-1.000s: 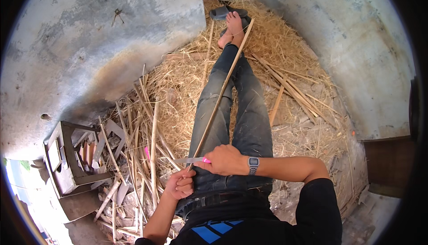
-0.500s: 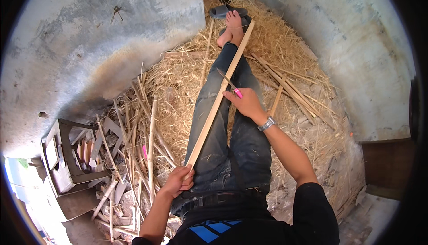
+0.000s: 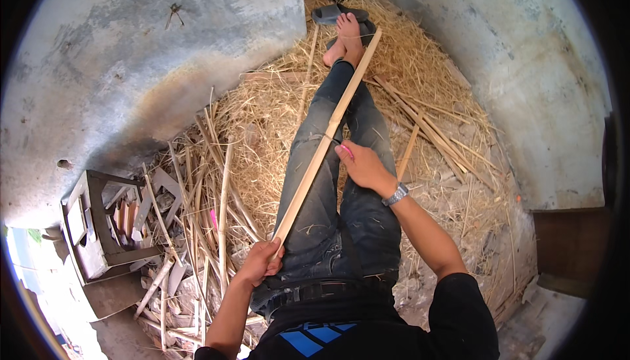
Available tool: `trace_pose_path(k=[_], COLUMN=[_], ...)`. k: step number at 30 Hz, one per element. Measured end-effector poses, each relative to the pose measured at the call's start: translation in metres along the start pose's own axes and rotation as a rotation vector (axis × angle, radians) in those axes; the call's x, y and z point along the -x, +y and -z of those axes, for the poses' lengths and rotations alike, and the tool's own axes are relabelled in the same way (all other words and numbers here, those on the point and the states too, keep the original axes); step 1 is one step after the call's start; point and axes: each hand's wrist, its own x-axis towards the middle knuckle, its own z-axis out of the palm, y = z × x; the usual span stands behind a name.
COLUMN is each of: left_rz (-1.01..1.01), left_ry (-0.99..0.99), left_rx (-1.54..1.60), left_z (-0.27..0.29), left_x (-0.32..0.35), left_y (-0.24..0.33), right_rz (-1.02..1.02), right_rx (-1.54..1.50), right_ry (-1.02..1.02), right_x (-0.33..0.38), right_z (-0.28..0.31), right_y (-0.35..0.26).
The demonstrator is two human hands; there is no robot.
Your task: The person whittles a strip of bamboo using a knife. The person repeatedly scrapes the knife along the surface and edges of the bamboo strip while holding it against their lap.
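A long, pale bamboo strip (image 3: 307, 181) lies slantwise over my outstretched legs, from my lap to beside my bare feet. My left hand (image 3: 261, 263) is closed around its near end, at my left hip. Halfway along the strip, my right hand (image 3: 367, 168) grips a knife (image 3: 347, 152) by its pink handle. The dark, thin blade reaches across the strip just above my knees; whether it is cutting in cannot be made out. A notch or node mark shows on the strip a little beyond the blade.
Straw shavings (image 3: 256, 130) cover the floor around my legs. Bamboo sticks (image 3: 223, 209) lie in a heap on the left, beside a wooden frame (image 3: 98, 225). More strips (image 3: 436, 140) lie at the right. Dark slippers (image 3: 335, 14) sit beyond my feet; grey walls (image 3: 525, 84) flank me.
My right hand has drawn the knife back a little toward me along the strip, and the blade has turned flatter across it. The left hand keeps its hold on the near end.
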Motion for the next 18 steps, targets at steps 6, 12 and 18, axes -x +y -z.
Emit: trace_pose_path(k=[6, 12, 18], left_rz=[0.035, 0.012, 0.051], left_ry=[-0.054, -0.051, -0.090], left_rx=[0.037, -0.008, 0.078], left_z=[0.004, -0.001, 0.008], left_x=[0.002, -0.003, -0.006], left_y=[0.006, 0.006, 0.003], right_rz=[-0.053, -0.024, 0.074], right_rx=[0.029, 0.121, 0.084], right_ry=[0.129, 0.081, -0.047], right_x=[-0.031, 0.000, 0.055], right_z=[0.012, -0.024, -0.059], right_y=[0.015, -0.013, -0.051])
